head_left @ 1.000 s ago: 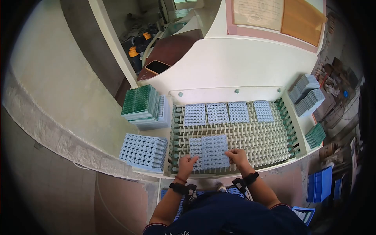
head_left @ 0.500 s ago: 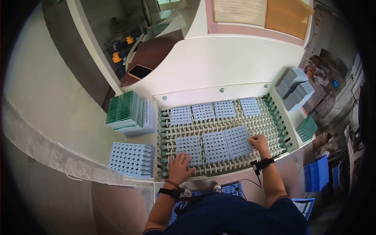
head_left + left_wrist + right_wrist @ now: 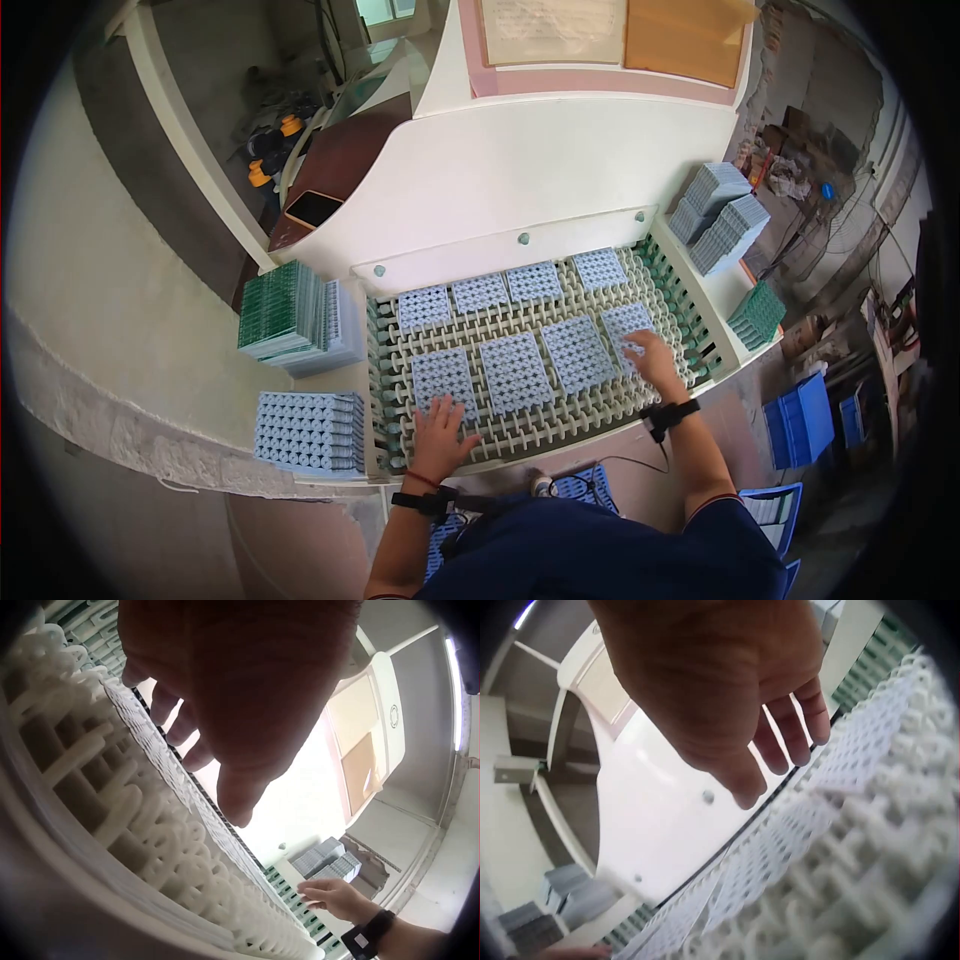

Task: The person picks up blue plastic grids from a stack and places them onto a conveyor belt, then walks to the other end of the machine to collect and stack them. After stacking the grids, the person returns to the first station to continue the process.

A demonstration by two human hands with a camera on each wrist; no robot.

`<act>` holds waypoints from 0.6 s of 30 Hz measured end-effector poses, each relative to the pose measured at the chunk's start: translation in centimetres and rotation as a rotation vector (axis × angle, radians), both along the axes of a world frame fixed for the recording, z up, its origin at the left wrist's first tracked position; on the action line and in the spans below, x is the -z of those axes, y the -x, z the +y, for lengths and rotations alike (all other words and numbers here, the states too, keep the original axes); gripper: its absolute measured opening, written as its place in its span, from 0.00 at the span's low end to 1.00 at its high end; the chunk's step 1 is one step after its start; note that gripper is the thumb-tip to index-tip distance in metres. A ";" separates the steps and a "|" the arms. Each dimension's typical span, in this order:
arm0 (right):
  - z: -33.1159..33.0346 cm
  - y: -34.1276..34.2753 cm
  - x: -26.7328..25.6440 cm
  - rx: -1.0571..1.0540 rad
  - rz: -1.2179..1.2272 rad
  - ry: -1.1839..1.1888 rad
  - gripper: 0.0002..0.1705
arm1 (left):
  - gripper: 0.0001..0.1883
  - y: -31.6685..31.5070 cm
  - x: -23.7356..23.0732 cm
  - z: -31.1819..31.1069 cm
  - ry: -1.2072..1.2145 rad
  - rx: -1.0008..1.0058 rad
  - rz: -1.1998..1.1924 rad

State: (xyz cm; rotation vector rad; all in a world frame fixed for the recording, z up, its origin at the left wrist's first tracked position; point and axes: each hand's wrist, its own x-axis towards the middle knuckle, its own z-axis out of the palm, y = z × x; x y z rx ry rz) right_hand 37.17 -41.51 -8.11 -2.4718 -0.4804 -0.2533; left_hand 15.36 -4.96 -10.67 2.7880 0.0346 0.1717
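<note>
Pale blue circuit board panels patterned with rounds lie in two rows on a bed of white rollers [image 3: 470, 330]. My left hand [image 3: 440, 438], fingers straight and spread, rests at the near edge of the leftmost front panel [image 3: 441, 372]. Two middle panels, one [image 3: 515, 370] and another [image 3: 578, 353], lie between the hands. Over the rightmost front panel [image 3: 625, 320] is my right hand [image 3: 655, 362], its fingers loosely extended and covering part of it. The right wrist view shows that hand [image 3: 727, 697] above the panels, with nothing in its fingers.
A stack of green boards [image 3: 285, 310] and a pale blue stack [image 3: 308, 430] stand left of the rollers. On the right ledge are grey-blue stacks [image 3: 715, 215] and a small green stack [image 3: 757, 315]. A white back panel [image 3: 560, 150] rises behind.
The overlapping front panels have been spread apart into a row of several. My right hand has moved right and released its panel; my left hand has opened onto the leftmost one. The view has shifted.
</note>
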 end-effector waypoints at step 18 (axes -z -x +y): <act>19.1 11.6 -9.3 -0.807 0.008 -0.063 0.38 | 0.21 8.0 -2.5 0.5 0.328 0.033 -0.140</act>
